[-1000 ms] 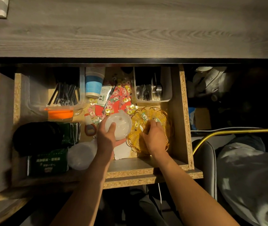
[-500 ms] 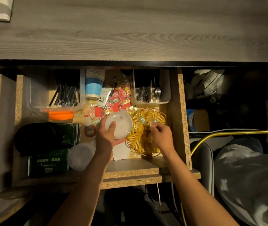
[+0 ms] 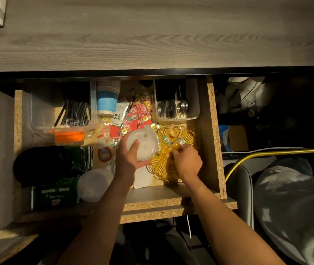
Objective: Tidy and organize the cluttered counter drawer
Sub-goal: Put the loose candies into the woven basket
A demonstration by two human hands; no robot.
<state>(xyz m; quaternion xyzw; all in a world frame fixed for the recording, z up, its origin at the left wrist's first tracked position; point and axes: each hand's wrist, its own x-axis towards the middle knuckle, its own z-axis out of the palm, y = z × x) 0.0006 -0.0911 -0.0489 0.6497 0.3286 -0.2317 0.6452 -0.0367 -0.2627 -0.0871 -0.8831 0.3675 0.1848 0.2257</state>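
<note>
The chipboard drawer (image 3: 212,142) stands pulled out under the grey counter. My left hand (image 3: 128,156) grips a round white plastic lid (image 3: 144,143) over the drawer's middle. To its right stands a yellow wire basket (image 3: 171,134) with a few small wrapped sweets inside. My right hand (image 3: 187,161) reaches into the basket and pinches a small clear-wrapped sweet (image 3: 181,141) at its fingertips. More wrapped sweets (image 3: 142,111) and red packets lie scattered behind the lid.
A clear tub of black straws (image 3: 75,113) with an orange lid sits back left, beside a blue paper cup stack (image 3: 108,100). A white tray of forks (image 3: 175,108) is back right. Black lids (image 3: 41,165), green packs (image 3: 56,192) and a clear cup (image 3: 95,184) fill the front left.
My right hand has lifted from the basket's front part toward its centre and now pinches a sweet. My left hand keeps holding the white lid in place.
</note>
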